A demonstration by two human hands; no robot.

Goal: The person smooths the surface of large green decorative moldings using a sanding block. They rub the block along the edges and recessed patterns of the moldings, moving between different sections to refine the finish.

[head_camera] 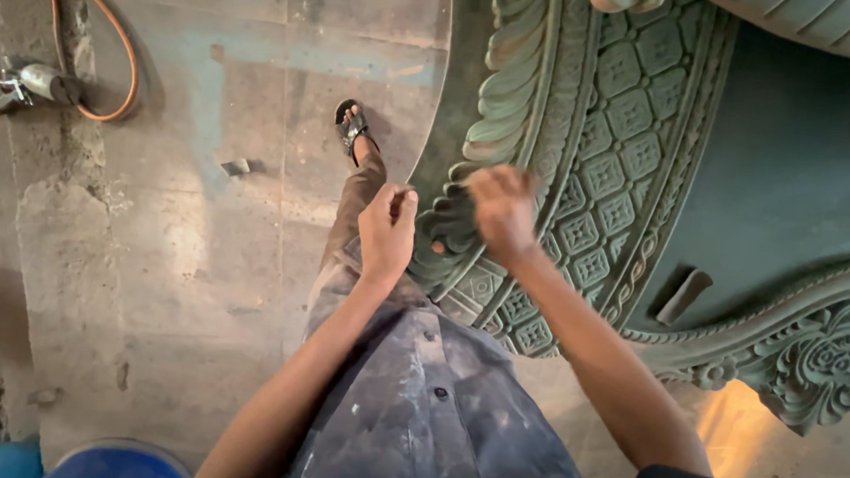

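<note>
Scene: A person stands over a large green carved panel (pixel 630 133), seen from above, on a worn concrete floor (pixel 204 258).
Left hand: The left hand (pixel 387 230) is curled narrow at the panel's near edge, thumb and fingers pinched together; whether it grips a small tool cannot be told.
Right hand: The right hand (pixel 503 212) is blurred, fingers bent loosely, resting on or just above the scrolled leaf border (pixel 508 90) of the carving; nothing is seen held in it.
Work piece: The panel lies to the person's right and ahead, its bands of diamond tiles and rope moulding curving around a flat green field.
Step in hand: By the look of it, close hand-work on the leaf border, at the spot where both hands meet.
Next move calls for: Likely a steady left hand as anchor and light, short strokes from the right, following the curve without catching the raised edges.
Around: A sandalled foot (pixel 352 126) steps beside the panel; an orange hose (pixel 109 44) loops at the far left; a blue tub (pixel 119 463) sits near the bottom edge.
</note>
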